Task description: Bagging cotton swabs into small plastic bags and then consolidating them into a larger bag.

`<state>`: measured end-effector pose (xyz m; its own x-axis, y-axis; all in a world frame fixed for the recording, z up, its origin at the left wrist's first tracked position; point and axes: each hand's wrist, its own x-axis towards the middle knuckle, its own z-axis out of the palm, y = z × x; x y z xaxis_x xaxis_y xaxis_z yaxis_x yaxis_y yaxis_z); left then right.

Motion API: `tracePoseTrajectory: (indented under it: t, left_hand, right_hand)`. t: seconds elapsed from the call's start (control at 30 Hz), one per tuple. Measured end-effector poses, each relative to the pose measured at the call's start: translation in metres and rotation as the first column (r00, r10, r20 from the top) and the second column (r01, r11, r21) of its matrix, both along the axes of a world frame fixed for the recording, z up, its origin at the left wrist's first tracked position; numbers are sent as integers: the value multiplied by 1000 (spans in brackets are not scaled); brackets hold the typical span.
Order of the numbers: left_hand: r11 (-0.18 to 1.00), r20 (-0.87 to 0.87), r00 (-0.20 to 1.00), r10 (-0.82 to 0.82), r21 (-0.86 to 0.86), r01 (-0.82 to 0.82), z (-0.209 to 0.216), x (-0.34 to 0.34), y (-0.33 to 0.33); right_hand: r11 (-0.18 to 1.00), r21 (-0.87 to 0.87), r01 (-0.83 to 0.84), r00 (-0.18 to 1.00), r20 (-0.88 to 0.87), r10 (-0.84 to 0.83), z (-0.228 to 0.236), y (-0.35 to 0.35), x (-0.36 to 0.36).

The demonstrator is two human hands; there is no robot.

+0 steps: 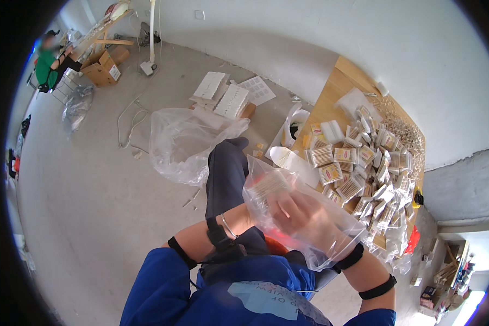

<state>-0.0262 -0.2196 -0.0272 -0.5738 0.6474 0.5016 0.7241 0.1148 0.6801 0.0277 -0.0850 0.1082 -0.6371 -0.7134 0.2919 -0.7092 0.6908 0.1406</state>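
Observation:
A clear plastic bag [334,239] spreads across my lap, between my two hands. Inside its far left end lies a pack of cotton swabs [270,186], blurred by the film. My right hand [301,217] reaches into the bag up to the wrist, its bent fingers against the pack's near edge. From the left, my left hand [245,215] grips the bag near the pack; its fingers are mostly hidden behind the plastic. Close by on the right, many packs of cotton swabs [345,155] lie heaped on a wooden table [337,81].
Loose swabs [402,122] cover the table's far end. A large clear bag [174,144] lies on the floor, before white stacked trays [231,100] and a printed sheet [257,89]. A cable [122,127] snakes across the floor. Far left, a person in green [46,68] sits near a cardboard box [100,69].

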Motion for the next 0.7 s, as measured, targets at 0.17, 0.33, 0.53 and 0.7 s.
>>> tracePoseTrajectory:
  t: [0.17, 0.33, 0.53, 0.7]
  left_hand:
    - [972, 363, 902, -233, 116, 205, -5, -5, -2]
    - [933, 206, 959, -195, 340, 116, -59, 7, 16]
    - [949, 671, 677, -303, 277, 151, -72, -9, 22]
    - [826, 800, 258, -541, 563, -14, -25, -13, 25]
  right_hand:
    - [999, -42, -11, 991, 133, 16, 15, 0, -3]
    - [991, -104, 79, 997, 4, -79, -10, 1, -6]
    - [984, -126, 129, 990, 66, -121, -40, 14, -8]
    - [888, -345, 305, 952, 143, -271, -73, 35, 0]
